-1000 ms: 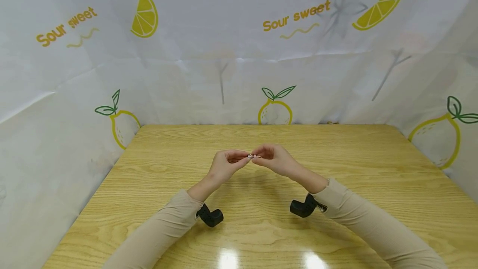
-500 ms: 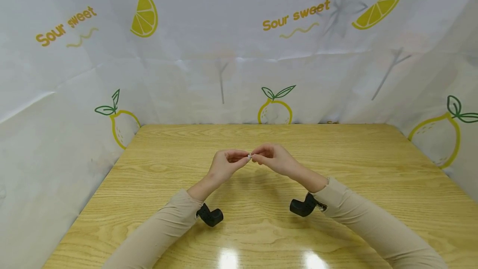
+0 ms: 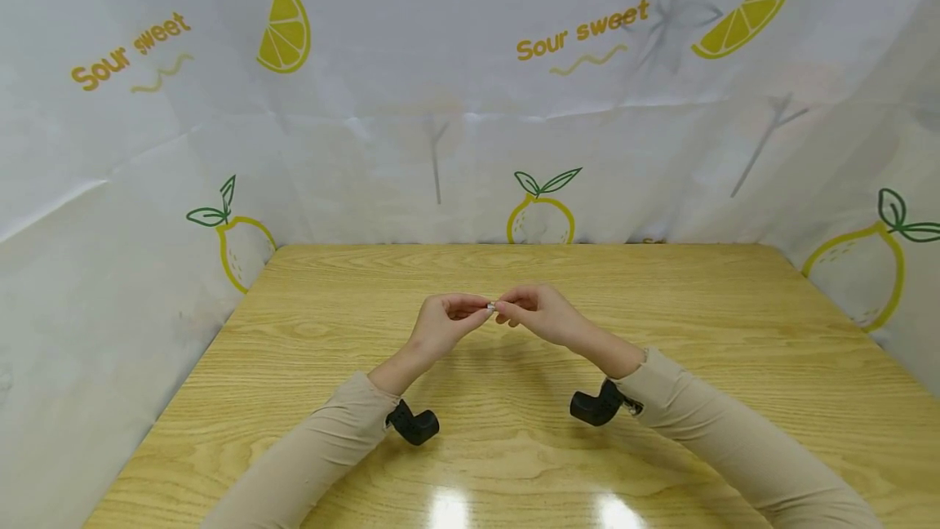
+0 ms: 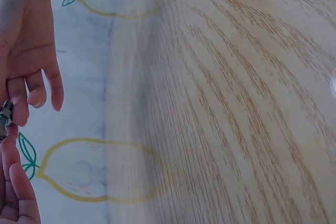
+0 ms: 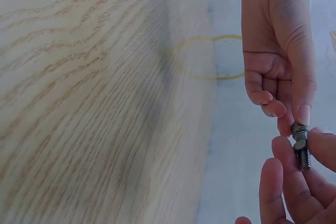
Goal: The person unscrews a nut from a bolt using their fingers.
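Bolt of grey threaded metal [image 5: 301, 146], long axis left-to-right, narrow end rightward.
Pinched at thicker end by bare left hand [image 3: 440, 329]; pinched around middle by bare right hand [image 3: 542, 316].

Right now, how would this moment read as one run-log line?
left hand: pinches one end of bolt | right hand: pinches bolt further along | bolt: threaded, between both hands | table: below, not touching bolt

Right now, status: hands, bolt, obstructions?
Left hand pinching one end of the bolt. Right hand gripping it too, thumb and finger. Bolt up off the table. Black wrist devices apart from it.
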A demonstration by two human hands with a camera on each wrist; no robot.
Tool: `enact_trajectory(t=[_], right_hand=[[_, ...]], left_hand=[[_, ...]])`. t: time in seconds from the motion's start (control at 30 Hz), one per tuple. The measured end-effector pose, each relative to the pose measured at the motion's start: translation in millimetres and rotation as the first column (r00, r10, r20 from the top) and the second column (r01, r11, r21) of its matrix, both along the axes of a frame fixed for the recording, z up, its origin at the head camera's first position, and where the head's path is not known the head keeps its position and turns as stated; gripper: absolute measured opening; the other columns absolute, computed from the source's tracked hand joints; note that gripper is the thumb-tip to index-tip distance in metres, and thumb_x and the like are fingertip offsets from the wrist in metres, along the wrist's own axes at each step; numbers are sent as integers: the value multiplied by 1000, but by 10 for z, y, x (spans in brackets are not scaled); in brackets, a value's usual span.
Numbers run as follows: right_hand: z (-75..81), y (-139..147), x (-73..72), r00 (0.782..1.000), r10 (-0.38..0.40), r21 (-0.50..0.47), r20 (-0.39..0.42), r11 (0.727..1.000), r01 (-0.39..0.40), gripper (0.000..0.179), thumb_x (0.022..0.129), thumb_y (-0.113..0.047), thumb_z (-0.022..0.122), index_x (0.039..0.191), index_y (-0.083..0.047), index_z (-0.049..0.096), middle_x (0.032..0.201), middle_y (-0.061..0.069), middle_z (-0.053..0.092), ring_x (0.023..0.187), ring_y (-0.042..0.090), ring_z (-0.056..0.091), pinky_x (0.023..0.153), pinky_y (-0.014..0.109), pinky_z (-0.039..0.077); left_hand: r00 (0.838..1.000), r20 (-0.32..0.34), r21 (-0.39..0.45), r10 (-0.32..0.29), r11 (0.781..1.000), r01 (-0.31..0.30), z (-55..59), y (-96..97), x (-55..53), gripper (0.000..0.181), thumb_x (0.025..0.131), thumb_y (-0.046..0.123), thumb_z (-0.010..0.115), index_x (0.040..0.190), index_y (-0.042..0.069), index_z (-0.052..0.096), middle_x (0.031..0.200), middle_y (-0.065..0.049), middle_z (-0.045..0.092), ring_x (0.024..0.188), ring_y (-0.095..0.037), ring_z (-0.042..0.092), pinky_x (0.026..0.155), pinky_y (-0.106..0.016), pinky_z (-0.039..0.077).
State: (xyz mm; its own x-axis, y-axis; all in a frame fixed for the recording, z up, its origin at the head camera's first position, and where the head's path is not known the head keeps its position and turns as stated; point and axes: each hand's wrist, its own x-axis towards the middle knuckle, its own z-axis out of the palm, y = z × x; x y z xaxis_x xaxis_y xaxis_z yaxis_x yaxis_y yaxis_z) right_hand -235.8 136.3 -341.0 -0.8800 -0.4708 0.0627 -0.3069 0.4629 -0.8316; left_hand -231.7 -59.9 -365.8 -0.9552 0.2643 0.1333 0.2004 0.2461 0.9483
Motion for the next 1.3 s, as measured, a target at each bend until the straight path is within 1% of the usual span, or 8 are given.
enact_trajectory(t=[0.2,0.47,0.6,0.73,0.97,1.1,1.23,1.3], right_hand=[[-4,1,10,999,-25,-17,-28,1000,24,32,90,-18,63,116,0,59,112,19,63,100,28,63,81,34,54],[-1,-3,0,1000,-12,8,5,1000,12,32,97,-26,52,111,1,63,101,18,69,93,36,63,82,46,53],[-9,13,5,1000,-12,11,-22,1000,12,28,94,-20,57,112,0,62,106,18,67,95,31,63,81,39,54],[-4,18,12,999,-18,9,-32,1000,18,33,91,-21,62,117,-1,59,114,18,63,101,28,62,82,35,53],[-2,3,-5,1000,7,6,25,1000,-7,34,97,-25,51,114,2,61,104,20,68,97,38,62,85,47,52],[-17,10,-3,1000,-14,12,10,1000,14,29,95,-22,56,114,-1,61,104,17,67,97,32,63,84,41,53],[-19,16,0,1000,-26,-2,-10,1000,26,34,91,-21,62,118,-2,58,111,18,64,99,27,63,82,34,54],[-8,15,4,1000,-22,-8,-8,1000,22,36,91,-23,61,119,-1,57,112,19,64,101,29,63,82,36,54]], left_hand=[[1000,0,6,-1,1000,1,-12,0,-5,22,87,17,66,108,8,70,102,-12,71,88,-16,67,76,-27,55],[1000,9,4,5,1000,-5,1,-1,8,22,87,19,67,107,9,71,106,-10,70,90,-16,66,78,-28,55],[1000,-7,2,2,1000,-2,-12,2,6,22,87,18,67,107,7,71,105,-12,70,88,-16,67,76,-27,55],[1000,-17,6,-5,1000,5,-18,-3,8,24,88,17,66,108,6,70,104,-14,70,89,-19,67,76,-27,55],[1000,0,14,-5,1000,5,-16,-1,0,22,87,18,67,107,9,71,107,-11,70,90,-17,67,78,-28,55],[1000,-18,15,-9,1000,9,-18,0,0,23,87,17,66,107,7,71,105,-12,70,88,-16,67,77,-27,55],[999,-32,19,-9,1000,10,-9,1,8,23,88,15,66,108,5,70,102,-14,71,85,-14,67,75,-27,55],[1000,-19,20,-5,1000,5,-3,1,8,23,88,16,65,108,6,70,102,-13,71,86,-14,67,76,-27,55]])
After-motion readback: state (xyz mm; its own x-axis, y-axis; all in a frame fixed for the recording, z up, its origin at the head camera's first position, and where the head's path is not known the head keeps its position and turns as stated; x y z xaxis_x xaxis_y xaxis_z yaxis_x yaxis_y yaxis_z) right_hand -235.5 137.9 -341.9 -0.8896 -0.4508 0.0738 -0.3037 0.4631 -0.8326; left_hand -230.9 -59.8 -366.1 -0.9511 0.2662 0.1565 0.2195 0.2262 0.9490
